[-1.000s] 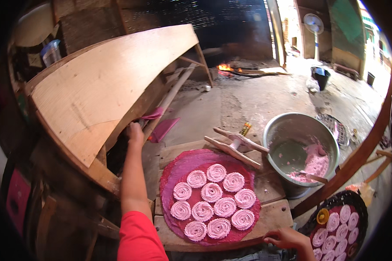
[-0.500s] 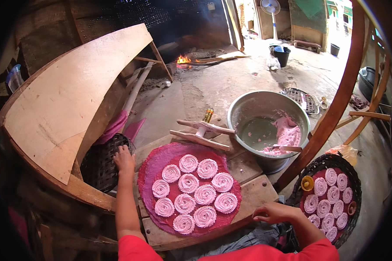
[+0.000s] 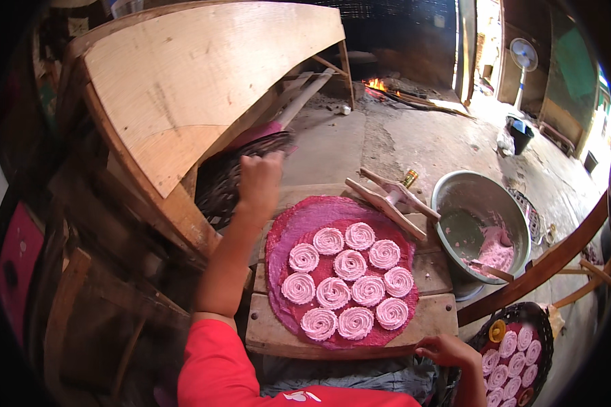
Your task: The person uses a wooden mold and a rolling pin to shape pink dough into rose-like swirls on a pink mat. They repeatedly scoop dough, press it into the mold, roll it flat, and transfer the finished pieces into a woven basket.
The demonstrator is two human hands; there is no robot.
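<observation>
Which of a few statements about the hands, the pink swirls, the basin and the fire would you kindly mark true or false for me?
1. The left hand is at the dark woven basket. True.
2. Only five pink swirls lie on the round red sheet. False: there are twelve.
3. The gray basin has pink paste in it. True.
4. The right hand is inside the basin. False: it is by the near edge of the wooden bench.
5. A fire burns in the background. True.

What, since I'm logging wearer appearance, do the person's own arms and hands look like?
A red short sleeve ends near the left elbow. The left hand and right hand are ungloved, with no visible wristwear; no right sleeve shows.
</observation>
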